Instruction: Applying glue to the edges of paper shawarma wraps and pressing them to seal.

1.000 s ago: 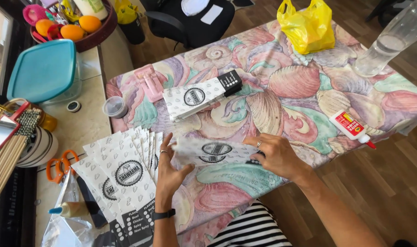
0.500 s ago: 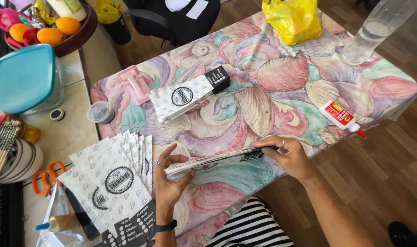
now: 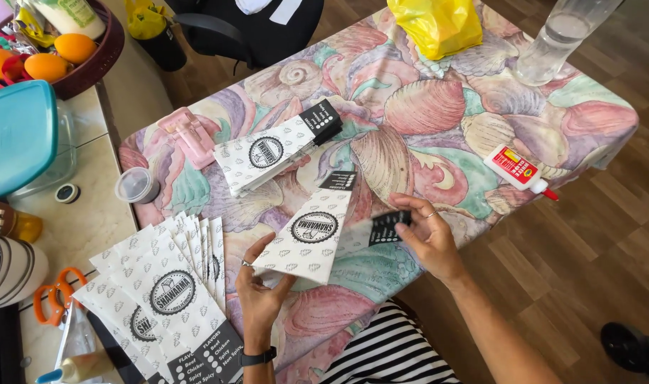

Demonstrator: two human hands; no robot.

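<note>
The left hand (image 3: 259, 288) pinched the near bottom edge of a printed paper bag (image 3: 310, 231), held just above the worktop (image 3: 438, 114). The bag's long axis ran away from the person, dark end farthest. The right hand (image 3: 429, 238) closed on a second, blurred bag (image 3: 378, 229) just beside it.

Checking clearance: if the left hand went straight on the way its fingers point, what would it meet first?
The left hand points up-table under its paper sleeve; next in line looks like the stacked sleeves, though depth is unclear.
</note>
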